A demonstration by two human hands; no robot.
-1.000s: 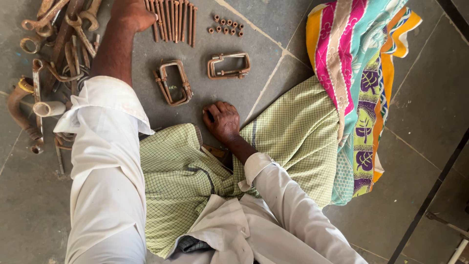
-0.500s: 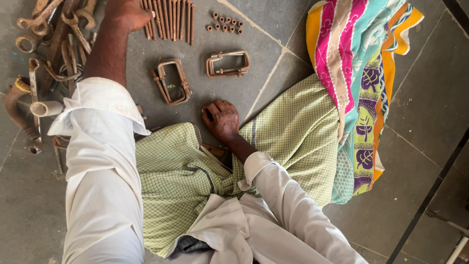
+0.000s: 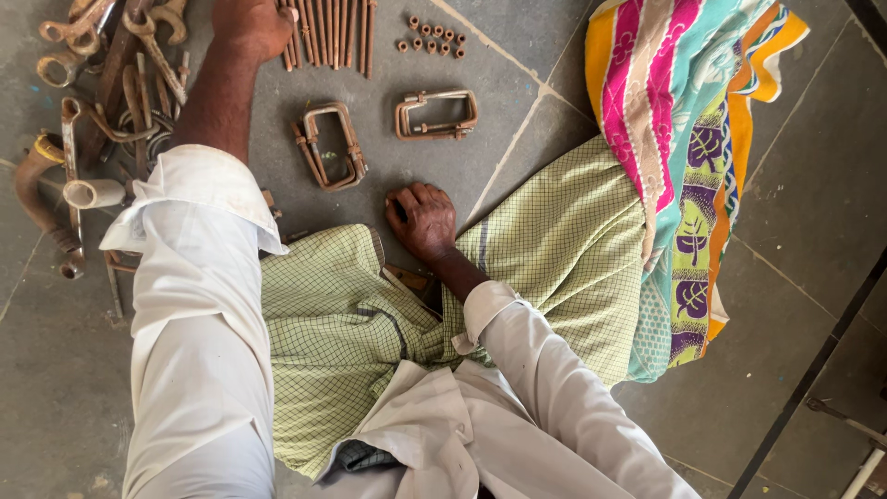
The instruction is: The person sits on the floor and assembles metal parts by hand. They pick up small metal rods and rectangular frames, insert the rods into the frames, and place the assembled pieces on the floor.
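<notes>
Left hand [image 3: 248, 26] stretched to row of rusty iron rods [image 3: 328, 32], grip unclear (fingers cropped); rods' long axes run away from seated person; right hand [image 3: 422, 219] fisted on grey floor, well nearer body.

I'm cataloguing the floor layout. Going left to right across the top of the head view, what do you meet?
Pile of rusty wrenches → left hand → row of rusty rods → small nuts → colourful quilt.

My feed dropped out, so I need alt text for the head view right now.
Seen from above, a person in a white shirt sits on a grey tiled floor, left hand reaching to a row of rusty rods, right hand pressed to the floor. Two rusty rectangular clamps lie between them, rusty tools at left, a colourful quilt at right.
</notes>
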